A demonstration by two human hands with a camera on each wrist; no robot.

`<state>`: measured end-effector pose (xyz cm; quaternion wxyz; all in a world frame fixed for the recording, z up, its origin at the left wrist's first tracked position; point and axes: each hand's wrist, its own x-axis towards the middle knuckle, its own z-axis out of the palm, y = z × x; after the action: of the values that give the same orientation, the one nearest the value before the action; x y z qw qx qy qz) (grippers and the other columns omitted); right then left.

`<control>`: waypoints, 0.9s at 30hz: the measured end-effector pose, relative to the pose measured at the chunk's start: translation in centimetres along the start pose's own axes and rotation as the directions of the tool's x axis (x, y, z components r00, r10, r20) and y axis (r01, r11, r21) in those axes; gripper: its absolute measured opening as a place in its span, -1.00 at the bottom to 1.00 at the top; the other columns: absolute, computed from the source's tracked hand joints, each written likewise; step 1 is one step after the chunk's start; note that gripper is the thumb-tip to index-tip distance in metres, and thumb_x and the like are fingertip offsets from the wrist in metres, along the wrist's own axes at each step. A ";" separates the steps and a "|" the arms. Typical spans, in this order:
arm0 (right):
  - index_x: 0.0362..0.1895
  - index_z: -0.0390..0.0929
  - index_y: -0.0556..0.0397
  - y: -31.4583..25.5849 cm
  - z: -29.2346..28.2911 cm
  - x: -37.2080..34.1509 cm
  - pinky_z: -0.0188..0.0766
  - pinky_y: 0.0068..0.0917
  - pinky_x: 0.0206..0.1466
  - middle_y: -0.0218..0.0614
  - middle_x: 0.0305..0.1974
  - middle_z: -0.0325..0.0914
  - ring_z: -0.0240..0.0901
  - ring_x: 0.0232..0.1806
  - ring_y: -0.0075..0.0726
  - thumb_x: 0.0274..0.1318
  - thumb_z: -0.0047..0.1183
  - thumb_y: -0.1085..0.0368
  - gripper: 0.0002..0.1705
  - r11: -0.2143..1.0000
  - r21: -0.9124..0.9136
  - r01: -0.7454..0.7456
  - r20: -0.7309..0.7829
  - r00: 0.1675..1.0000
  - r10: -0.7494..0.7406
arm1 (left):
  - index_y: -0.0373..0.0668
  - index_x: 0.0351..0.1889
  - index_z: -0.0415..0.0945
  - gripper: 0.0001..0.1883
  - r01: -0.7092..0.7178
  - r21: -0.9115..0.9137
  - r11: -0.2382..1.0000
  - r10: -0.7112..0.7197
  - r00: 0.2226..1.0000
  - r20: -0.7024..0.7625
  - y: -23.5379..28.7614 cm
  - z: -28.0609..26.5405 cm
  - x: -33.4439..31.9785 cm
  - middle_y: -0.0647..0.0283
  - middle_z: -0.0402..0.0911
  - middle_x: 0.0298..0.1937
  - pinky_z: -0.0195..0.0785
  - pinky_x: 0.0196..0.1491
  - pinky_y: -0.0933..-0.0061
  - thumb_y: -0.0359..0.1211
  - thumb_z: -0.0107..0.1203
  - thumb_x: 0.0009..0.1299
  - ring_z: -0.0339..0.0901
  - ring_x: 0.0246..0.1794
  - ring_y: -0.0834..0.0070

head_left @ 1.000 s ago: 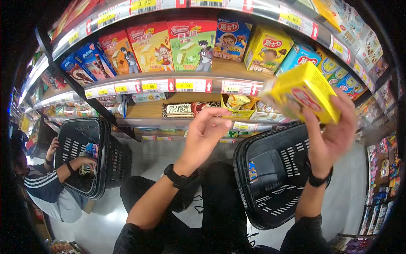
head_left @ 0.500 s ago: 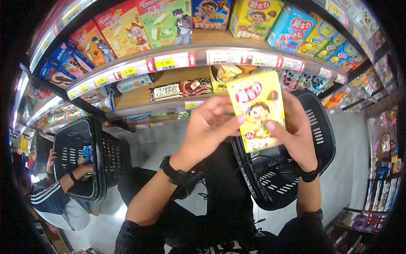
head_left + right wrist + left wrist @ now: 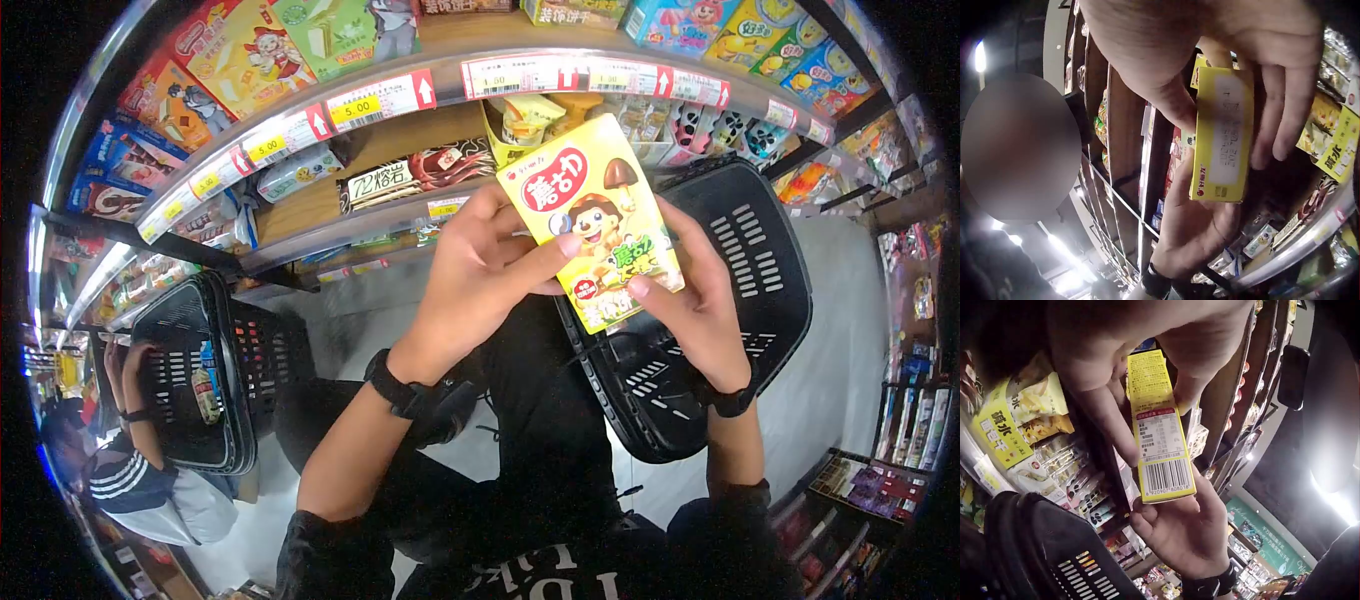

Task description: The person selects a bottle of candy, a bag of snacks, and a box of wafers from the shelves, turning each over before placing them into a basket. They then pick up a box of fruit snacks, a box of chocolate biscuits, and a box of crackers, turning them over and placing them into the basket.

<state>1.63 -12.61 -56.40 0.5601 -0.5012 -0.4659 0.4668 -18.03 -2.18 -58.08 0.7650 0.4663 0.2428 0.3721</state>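
Note:
Both hands hold a yellow biscuit box (image 3: 595, 225) with a cartoon child and a mushroom on its front. In the head view the left hand (image 3: 470, 275) grips its left edge, thumb across the front. The right hand (image 3: 705, 310) grips the lower right edge, thumb near the bottom corner. The left wrist view shows the box's narrow side (image 3: 1159, 431) with small print and a barcode. In the right wrist view the opposite side (image 3: 1224, 134) carries faint stamped print. The box is tilted, its front towards the head camera.
A black shopping basket (image 3: 775, 330) stands on the floor below the right hand. Shelves with boxed biscuits (image 3: 240, 60) and a chocolate-coloured pack (image 3: 415, 172) run in front. At left, another person (image 3: 150, 480) crouches by a second black basket (image 3: 245, 400).
The yellow box has come from the right, in the right hand alone, to the middle, and the left hand has taken hold too. Its front has turned upward. The head view has tipped downward.

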 end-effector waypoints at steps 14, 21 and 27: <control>0.45 0.12 0.20 1.2 -1.8 -2.4 0.38 -0.31 0.35 -0.11 0.30 0.38 0.39 0.31 -0.27 0.18 0.18 0.59 -0.21 1.000 -0.014 0.008 -0.168 0.986 -0.010 | -0.27 0.32 0.33 -0.47 -0.036 0.059 0.998 0.039 0.999 -0.039 -0.7 0.0 1.4 0.07 0.57 0.15 0.64 0.07 0.38 -0.52 0.25 0.41 0.61 0.08 0.41; 0.22 0.37 0.18 1.3 -5.3 -2.7 0.49 -0.53 0.08 -0.34 -0.01 0.55 0.50 0.02 -0.54 0.18 0.29 0.46 -0.45 0.920 -0.383 -0.085 -0.178 0.984 0.016 | -0.25 0.30 0.38 -0.54 0.056 0.102 0.993 -0.060 0.997 0.045 -5.1 0.7 0.9 0.12 0.57 0.22 0.59 0.17 0.29 -0.53 0.16 0.45 0.59 0.16 0.39; 0.21 0.40 0.16 1.2 -10.2 -4.2 0.42 -0.58 -0.27 -0.28 -0.16 0.64 0.51 -0.19 -0.62 0.18 0.34 0.30 -0.43 0.851 -0.426 -0.306 -0.114 0.952 0.285 | -0.32 0.44 0.25 -0.46 0.178 0.095 0.979 -0.194 0.960 0.201 -8.4 2.6 0.7 0.00 0.39 0.41 0.37 0.36 0.30 -0.31 0.06 0.57 0.43 0.36 0.30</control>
<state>11.10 -17.96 -58.45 0.3649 -0.6908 -0.4632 0.4184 -12.89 -5.42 -64.43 0.7996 0.5067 0.2175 0.2377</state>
